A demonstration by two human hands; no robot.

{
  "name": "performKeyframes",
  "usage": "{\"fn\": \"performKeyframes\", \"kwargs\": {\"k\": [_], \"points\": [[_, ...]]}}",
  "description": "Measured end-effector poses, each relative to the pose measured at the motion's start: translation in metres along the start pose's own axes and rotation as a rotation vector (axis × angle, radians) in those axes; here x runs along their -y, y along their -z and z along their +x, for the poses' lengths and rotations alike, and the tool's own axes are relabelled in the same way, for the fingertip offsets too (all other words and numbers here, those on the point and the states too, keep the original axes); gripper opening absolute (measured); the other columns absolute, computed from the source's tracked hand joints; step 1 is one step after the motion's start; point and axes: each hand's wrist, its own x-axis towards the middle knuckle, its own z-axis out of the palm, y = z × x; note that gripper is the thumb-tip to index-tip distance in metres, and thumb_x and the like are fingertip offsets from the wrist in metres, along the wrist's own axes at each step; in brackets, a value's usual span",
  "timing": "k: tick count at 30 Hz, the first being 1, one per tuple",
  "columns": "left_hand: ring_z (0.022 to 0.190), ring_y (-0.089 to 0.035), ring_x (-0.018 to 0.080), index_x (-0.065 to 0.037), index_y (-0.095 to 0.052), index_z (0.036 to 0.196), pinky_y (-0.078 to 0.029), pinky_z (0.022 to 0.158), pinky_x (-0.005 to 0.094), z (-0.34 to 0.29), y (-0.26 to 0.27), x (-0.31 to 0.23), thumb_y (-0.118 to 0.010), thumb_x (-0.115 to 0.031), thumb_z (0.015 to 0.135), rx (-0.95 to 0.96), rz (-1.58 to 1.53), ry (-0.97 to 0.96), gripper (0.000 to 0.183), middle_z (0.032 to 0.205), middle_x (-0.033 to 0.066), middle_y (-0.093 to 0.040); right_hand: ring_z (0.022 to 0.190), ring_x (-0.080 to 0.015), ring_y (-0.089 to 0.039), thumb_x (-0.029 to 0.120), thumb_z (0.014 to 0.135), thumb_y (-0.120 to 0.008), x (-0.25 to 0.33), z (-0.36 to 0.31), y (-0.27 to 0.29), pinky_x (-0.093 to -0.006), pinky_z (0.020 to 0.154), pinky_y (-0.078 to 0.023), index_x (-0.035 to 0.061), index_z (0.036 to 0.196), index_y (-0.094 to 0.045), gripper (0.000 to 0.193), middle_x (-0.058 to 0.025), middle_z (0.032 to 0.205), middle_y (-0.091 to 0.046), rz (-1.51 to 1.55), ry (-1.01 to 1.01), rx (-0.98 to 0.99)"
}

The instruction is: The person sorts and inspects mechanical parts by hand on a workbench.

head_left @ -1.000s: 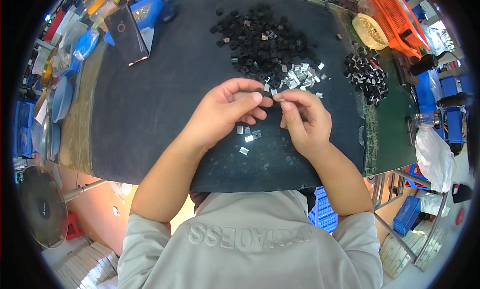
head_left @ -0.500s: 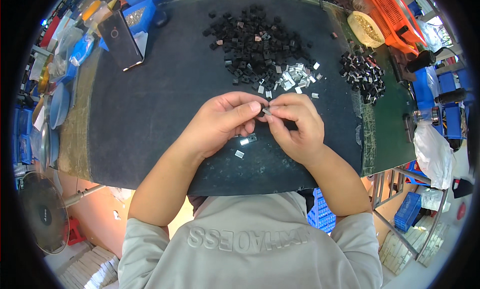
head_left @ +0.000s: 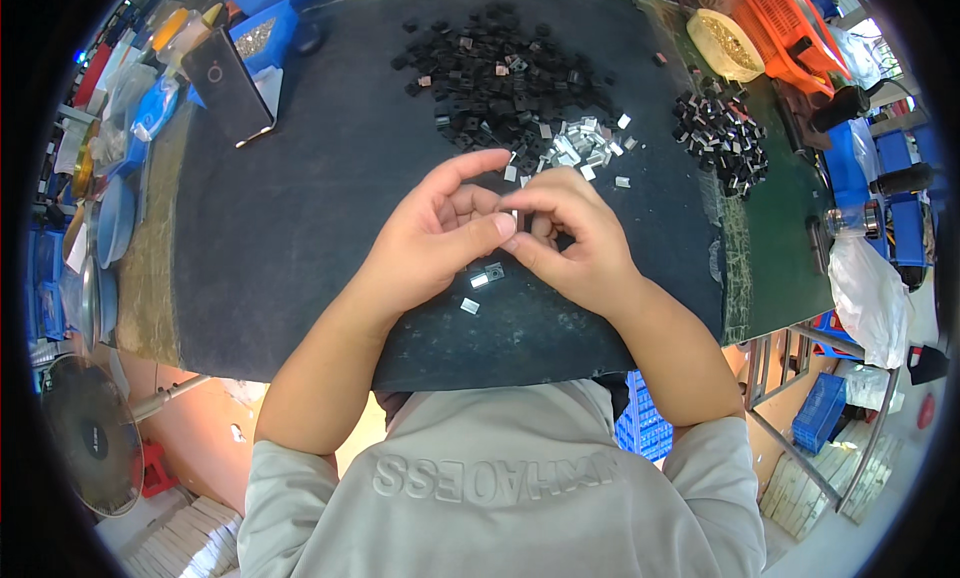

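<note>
Hands met over the dark mat (head_left: 300,228): the left hand (head_left: 440,233) and right hand (head_left: 570,238) together pinched one small silver clip (head_left: 514,218) at their fingertips. Two more silver clips (head_left: 480,283) lay just below them. Beyond sat one large heap of black parts (head_left: 490,78), one small silver pile (head_left: 580,148) and a second black heap (head_left: 725,138). One phone (head_left: 225,83) leaned at the mat's far left, among blue bins in a cluttered workshop.

We saw a black mat (head_left: 300,228) bearing a heap of black parts (head_left: 490,78) and silver metal clips (head_left: 580,148). Beside it lay a green mat (head_left: 790,248), an orange basket (head_left: 790,28) and blue bins (head_left: 260,18); the sweater (head_left: 490,488) was grey.
</note>
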Motion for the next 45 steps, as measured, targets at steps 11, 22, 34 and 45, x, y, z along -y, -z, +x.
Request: {"fn": "performKeyframes", "kwargs": {"k": [11,22,34,45], "points": [[0.082,-0.059,0.0056,-0.003,-0.051,0.146,-0.047,0.070,0.0210,-0.001,0.003,-0.001,-0.070,-0.015,0.098,0.017,-0.013,0.038,0.053,0.100,-0.0010,-0.067,0.069,-0.0070,-0.056,0.005,0.085,-0.083,0.005,0.002,0.006,-0.0230,0.059,-0.046,0.0049,0.111,-0.072,0.029,-0.0040,0.099,-0.063,-0.018,0.029,-0.061],[0.108,-0.058,0.0301,-0.006,-0.072,0.105,-0.048,0.096,0.0405,-0.012,0.011,-0.020,-0.084,-0.017,0.079,0.197,1.173,-0.275,0.030,0.113,0.0092,-0.062,0.077,-0.0102,-0.059,0.025,0.089,-0.080,-0.043,0.020,0.128,-0.0286,0.071,-0.050,-0.0036,0.121,-0.067,0.045,-0.0052,0.099,-0.064,-0.652,-0.442,-0.914],[0.082,-0.062,0.0093,-0.003,-0.065,0.120,-0.049,0.074,0.0230,0.001,0.035,-0.023,-0.069,-0.010,0.097,-0.214,0.251,-0.156,0.025,0.111,0.0088,-0.070,0.081,-0.0256,-0.069,0.015,0.090,-0.074,0.016,0.003,0.006,-0.0372,0.070,-0.056,0.0091,0.092,-0.073,0.006,-0.0045,0.091,-0.068,-0.303,-0.003,0.347],[0.084,-0.063,0.0089,0.002,-0.054,0.139,-0.053,0.076,0.0238,0.009,0.031,-0.006,-0.056,-0.017,0.107,-0.168,-0.259,-0.034,0.038,0.113,0.0090,-0.070,0.076,-0.0246,-0.069,0.011,0.086,-0.076,0.019,-0.002,-0.008,-0.0381,0.064,-0.055,0.0103,0.097,-0.070,0.012,-0.0035,0.096,-0.067,-0.356,0.165,0.383]]}}
